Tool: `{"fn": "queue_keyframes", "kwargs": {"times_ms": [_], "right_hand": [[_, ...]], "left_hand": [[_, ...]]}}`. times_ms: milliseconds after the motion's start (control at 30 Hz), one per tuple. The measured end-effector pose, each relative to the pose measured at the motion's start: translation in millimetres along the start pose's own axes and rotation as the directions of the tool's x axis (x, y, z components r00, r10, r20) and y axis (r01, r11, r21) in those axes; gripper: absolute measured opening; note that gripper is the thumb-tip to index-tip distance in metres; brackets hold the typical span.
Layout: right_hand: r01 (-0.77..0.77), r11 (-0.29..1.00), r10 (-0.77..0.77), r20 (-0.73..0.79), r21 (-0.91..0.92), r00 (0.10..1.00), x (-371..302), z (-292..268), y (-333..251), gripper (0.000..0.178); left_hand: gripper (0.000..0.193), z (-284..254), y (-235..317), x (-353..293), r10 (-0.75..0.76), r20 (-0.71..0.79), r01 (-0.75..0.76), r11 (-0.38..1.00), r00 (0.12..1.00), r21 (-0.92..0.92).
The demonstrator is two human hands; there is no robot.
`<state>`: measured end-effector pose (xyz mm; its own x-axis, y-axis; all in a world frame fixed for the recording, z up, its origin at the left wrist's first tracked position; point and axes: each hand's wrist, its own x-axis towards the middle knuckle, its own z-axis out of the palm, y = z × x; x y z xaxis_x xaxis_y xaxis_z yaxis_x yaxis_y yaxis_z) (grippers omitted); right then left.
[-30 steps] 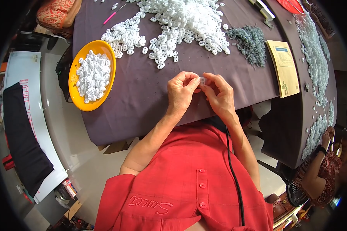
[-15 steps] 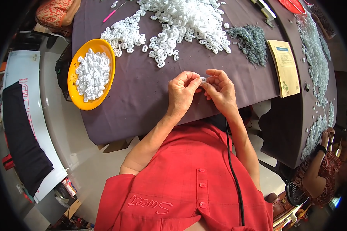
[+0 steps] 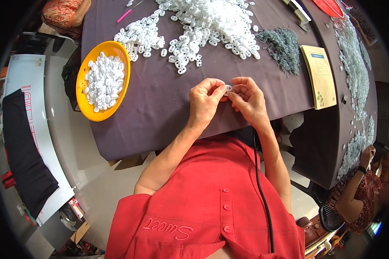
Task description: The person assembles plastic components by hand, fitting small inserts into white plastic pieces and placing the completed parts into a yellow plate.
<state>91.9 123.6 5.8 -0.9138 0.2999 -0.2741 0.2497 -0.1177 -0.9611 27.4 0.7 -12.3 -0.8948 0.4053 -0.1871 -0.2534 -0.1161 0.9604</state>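
Pinching a small white oval plastic piece with two holes [image 3: 228, 89] between thumb and forefinger, the left hand [image 3: 207, 98] works above the near part of a counter covered in dark purple-brown cloth [image 3: 160, 108]. The right hand [image 3: 250, 102] comes close from the other side, its thumb at the edge of the piece, its forefinger raised and its other fingers curled; whether it also grips the piece I cannot tell, since the fingers partly hide the contact.

Beyond the hands, a large heap of similar white oval pieces [image 3: 216, 19] spreads over the counter, with a smaller heap of white pieces [image 3: 140, 38] to its left. A slim pink-handled tool with a thin tip [image 3: 124, 17] lies just beyond the smaller heap. At the left edge stands an orange-yellow oval bowl [image 3: 81, 82], with many white pieces inside it.

To the right of the large heap lies a loose pile of thin grey-green scraps [image 3: 283, 47], and near it a flat tan paper packet with a blue band [image 3: 319, 77]. Farther right, a second cloth-covered surface carries a long spread of pale translucent pieces [image 3: 352, 64]; beside its near end is another person's hand [image 3: 367, 156], with a black band on the wrist.
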Motion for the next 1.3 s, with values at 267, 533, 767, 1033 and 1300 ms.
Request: {"fn": "queue_keyframes", "kwargs": {"times_ms": [267,533,767,1033,1300], "right_hand": [[-0.019,0.998,0.022,0.038,-0.064,0.999,2,-3,-3,0.028],[-0.005,0.998,0.005,-0.002,-0.068,1.0,0,0,-1,0.022],[0.032,0.998,-0.036,-0.067,-0.051,0.997,-1,5,0,0.022],[0.162,0.954,-0.173,-0.021,-0.253,0.985,-1,5,8,0.034],[0.317,0.809,-0.371,-0.011,-0.495,0.929,4,7,4,0.028]], "left_hand": [[0.005,0,3,-1,-0.015,0.018,0.015,1.0,1.0,0.006],[0.009,-1,5,1,-0.015,0.051,0.011,0.996,0.999,0.093],[0.008,0,6,1,-0.036,0.023,0.035,0.997,0.999,0.067],[0.008,-1,0,2,-0.004,-0.01,0.005,0.996,1.0,0.089],[0.008,0,6,1,-0.063,0.011,0.063,0.998,0.998,0.0]]}}
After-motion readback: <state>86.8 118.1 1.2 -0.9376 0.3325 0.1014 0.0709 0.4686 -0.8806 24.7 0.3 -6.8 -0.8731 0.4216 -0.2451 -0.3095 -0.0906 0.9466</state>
